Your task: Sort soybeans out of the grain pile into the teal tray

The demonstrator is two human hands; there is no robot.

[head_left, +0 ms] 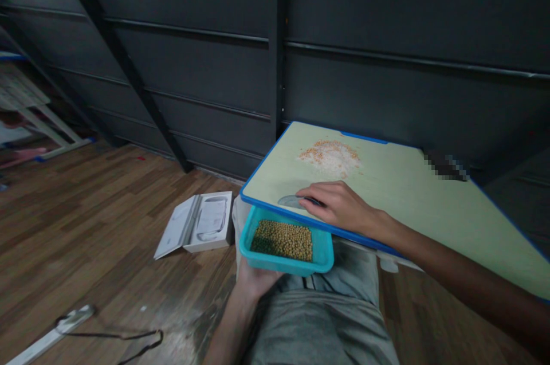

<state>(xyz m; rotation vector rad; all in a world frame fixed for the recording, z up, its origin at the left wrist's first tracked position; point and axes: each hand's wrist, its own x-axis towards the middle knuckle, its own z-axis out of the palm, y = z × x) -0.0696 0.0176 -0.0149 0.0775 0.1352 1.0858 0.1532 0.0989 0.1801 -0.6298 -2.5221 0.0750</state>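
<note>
My left hand (258,279) holds a turquoise plastic tray (286,265) from below, just under the near left edge of the table (408,204). Round tan beans (286,239) lie in the tray, with some darker green ones at the left. Above the tray, my right hand (335,201) is closed on a dark-handled tool with a flat, rounded grey blade (290,201); its exact kind is unclear. The blade rests at the table edge and points left. Farther back on the table is a loose heap of white grains (337,161) mixed with small orange ones (322,149).
A dark panelled wall (206,61) stands behind the table. An opened white box (210,222) lies on the wooden floor at the left. A white bar with a dark cord (77,319) is at lower left. A blurred-out dark object (444,165) sits at the table's far right.
</note>
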